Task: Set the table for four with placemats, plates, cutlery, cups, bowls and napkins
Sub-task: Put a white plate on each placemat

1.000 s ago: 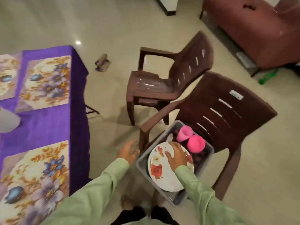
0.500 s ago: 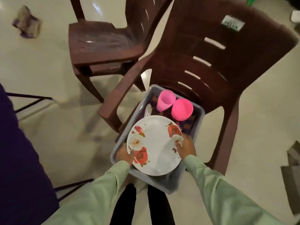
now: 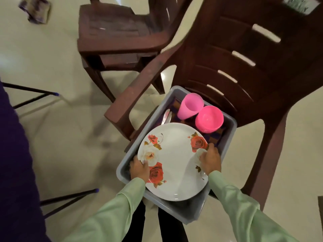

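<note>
A white plate (image 3: pixel 174 161) with red and white roses lies on top in a grey tub (image 3: pixel 188 216) that stands on a brown plastic chair (image 3: pixel 241 70). My left hand (image 3: pixel 139 168) grips the plate's left rim, and my right hand (image 3: pixel 210 158) grips its right rim. Behind the plate in the tub stand a pink cup (image 3: pixel 190 106) and a pink bowl (image 3: pixel 209 119). Cutlery (image 3: pixel 166 117) pokes out beside the cup. Whatever lies under the plate is hidden.
A second brown chair (image 3: pixel 118 32) stands behind on the left. The purple-clothed table (image 3: pixel 15 172) fills the left edge, its dark legs (image 3: pixel 68 199) reaching onto the pale floor. A small crumpled object (image 3: pixel 35 9) lies on the floor at the far left.
One second ago only my right hand lay on the plate. My left hand has since come onto the left rim, and my head has dropped closer over the tub.
</note>
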Available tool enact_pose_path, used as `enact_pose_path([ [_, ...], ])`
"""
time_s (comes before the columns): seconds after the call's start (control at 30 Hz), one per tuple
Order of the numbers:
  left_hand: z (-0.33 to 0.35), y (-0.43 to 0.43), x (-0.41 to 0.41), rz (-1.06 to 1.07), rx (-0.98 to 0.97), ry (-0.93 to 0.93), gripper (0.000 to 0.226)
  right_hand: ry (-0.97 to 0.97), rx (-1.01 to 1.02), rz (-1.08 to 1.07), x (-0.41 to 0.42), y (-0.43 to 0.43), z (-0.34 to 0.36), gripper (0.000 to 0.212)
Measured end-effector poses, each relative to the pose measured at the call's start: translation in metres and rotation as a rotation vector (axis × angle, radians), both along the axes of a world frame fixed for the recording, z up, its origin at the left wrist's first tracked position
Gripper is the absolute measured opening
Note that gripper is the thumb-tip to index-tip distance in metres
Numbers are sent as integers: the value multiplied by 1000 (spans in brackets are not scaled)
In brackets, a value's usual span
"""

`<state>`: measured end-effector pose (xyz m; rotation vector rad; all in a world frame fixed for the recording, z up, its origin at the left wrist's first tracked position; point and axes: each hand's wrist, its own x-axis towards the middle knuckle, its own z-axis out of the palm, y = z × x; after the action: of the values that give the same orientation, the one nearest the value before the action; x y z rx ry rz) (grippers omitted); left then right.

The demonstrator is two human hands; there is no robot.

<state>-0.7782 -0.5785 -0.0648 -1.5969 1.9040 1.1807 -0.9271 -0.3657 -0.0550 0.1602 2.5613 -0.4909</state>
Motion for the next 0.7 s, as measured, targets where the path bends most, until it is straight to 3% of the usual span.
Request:
enact_pose_path([
  [0.23, 119, -13, 31, 70, -23, 165, 38, 134, -196, 85, 12, -15, 110, 21],
  [0.33, 186, -39, 58, 150, -77, 263, 31, 146, -332, 110, 23, -47, 170, 40],
  [0.5, 251, -115, 121, 256, -193, 296, 24, 124, -506, 172, 46, -135, 235, 42],
  [0.7, 300, -220, 192, 442, -410, 429, 29, 114, -600, 340, 92, -279, 283, 24],
])
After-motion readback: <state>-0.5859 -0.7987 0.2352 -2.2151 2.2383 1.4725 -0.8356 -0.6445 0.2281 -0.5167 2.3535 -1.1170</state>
